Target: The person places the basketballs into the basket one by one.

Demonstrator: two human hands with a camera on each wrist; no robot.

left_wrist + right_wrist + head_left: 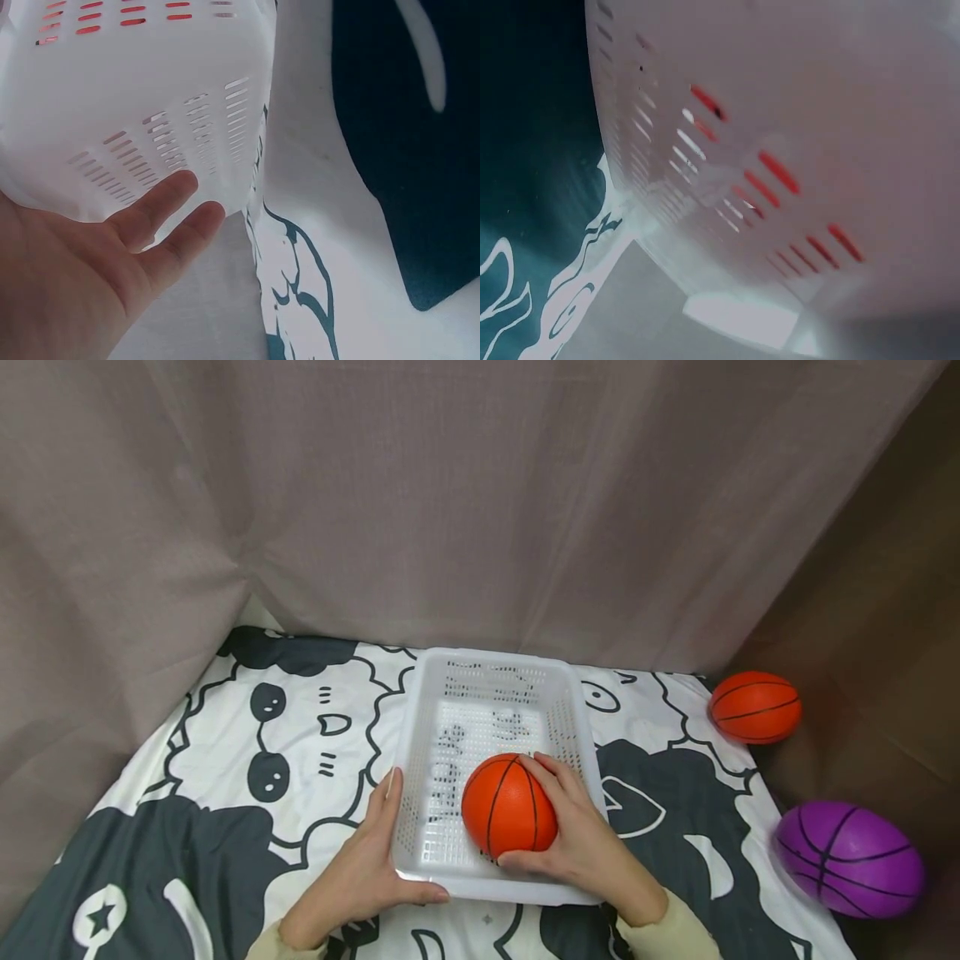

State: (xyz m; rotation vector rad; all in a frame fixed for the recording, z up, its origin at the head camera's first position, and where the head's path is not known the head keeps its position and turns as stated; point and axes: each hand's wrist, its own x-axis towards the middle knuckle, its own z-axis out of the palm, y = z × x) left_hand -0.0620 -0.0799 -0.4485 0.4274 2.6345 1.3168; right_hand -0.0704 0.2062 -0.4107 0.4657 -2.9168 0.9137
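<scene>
A white perforated plastic basket lies on the patterned cloth in the middle of the head view. Inside its near right part is an orange basketball. My right hand reaches over the basket's right side and grips the ball, thumb at the near side and fingers curved over its right. My left hand rests against the near left corner of the basket, its fingers fairly straight along the outer wall. In the left wrist view, two fingers extend beside the slotted wall. The right wrist view shows orange through the basket's slots.
A second orange basketball sits at the cloth's far right edge. Nearer, a larger purple ball lies at the right edge. A black and white sheet covers the surface, and a grey-brown curtain hangs behind it.
</scene>
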